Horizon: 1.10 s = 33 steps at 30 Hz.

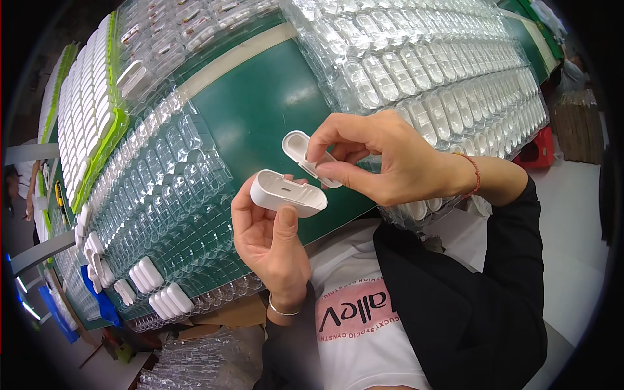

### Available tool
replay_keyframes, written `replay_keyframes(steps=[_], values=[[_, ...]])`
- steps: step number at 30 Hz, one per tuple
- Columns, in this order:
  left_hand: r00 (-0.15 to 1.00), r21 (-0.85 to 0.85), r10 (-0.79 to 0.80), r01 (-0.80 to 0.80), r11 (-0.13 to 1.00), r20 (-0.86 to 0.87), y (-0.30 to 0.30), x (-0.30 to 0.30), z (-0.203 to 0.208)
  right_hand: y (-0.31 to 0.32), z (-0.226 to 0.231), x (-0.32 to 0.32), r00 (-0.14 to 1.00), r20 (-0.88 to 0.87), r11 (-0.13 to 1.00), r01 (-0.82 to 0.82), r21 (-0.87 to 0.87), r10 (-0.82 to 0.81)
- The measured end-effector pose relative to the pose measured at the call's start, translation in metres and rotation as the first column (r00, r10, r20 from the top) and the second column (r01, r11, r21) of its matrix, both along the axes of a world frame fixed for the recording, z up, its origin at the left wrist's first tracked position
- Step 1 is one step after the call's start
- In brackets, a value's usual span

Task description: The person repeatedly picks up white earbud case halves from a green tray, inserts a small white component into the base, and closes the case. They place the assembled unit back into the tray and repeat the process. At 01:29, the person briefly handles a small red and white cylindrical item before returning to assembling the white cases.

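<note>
My left hand (273, 257) holds a white oval plastic case body (273, 195), thumb on its near side and fingers beneath. Its hollow, stepped inside faces up, with a small slot in it. Just above and to the right, my right hand (390, 159) pinches a shallow white lid-like shell (296, 144) between thumb and fingers, its inner side partly showing. The two pieces are very close together; whether they touch I cannot tell. Both are over the near part of the green tabletop (260, 97). My fingers hide part of each piece.
Clear trays (409, 71) of white shells cover the right side. Clear moulded trays (169, 169) lie at left, with white cases (170, 301) grouped at their near end. Farther left, green-edged racks (91, 110) hold rows of white pieces. A red bin (538, 149) stands at right.
</note>
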State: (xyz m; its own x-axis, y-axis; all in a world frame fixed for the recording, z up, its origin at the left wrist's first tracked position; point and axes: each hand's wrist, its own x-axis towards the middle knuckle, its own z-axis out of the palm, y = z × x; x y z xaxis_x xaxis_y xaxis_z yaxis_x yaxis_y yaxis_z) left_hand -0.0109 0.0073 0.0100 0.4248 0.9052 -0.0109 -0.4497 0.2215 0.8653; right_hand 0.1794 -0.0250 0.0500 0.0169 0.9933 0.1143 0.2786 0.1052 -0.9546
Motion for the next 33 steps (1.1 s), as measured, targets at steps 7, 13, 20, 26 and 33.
replay_keyframes(steps=[7,13,20,26,33], values=[[0.998,-0.043,-0.047,0.045,0.998,-0.039,0.001,0.004,-0.005,-0.003,-0.008,-0.003,0.936,0.339,0.962,-0.009,0.273,-0.088],[0.997,-0.046,-0.073,0.071,0.996,-0.036,0.000,0.007,-0.001,-0.005,-0.010,-0.001,0.876,0.465,0.934,-0.052,0.353,-0.128],[0.999,-0.108,-0.023,0.026,0.994,0.028,-0.001,0.010,0.001,-0.007,-0.011,-0.002,0.854,0.497,0.926,-0.050,0.374,-0.155],[0.999,-0.080,-0.042,0.044,0.996,0.030,-0.001,0.009,0.002,-0.007,-0.010,-0.001,0.860,0.480,0.925,-0.026,0.380,-0.173],[0.999,0.008,-0.046,0.046,0.999,-0.025,-0.002,0.010,0.000,-0.009,-0.007,-0.003,0.824,0.543,0.890,-0.119,0.441,-0.159]])
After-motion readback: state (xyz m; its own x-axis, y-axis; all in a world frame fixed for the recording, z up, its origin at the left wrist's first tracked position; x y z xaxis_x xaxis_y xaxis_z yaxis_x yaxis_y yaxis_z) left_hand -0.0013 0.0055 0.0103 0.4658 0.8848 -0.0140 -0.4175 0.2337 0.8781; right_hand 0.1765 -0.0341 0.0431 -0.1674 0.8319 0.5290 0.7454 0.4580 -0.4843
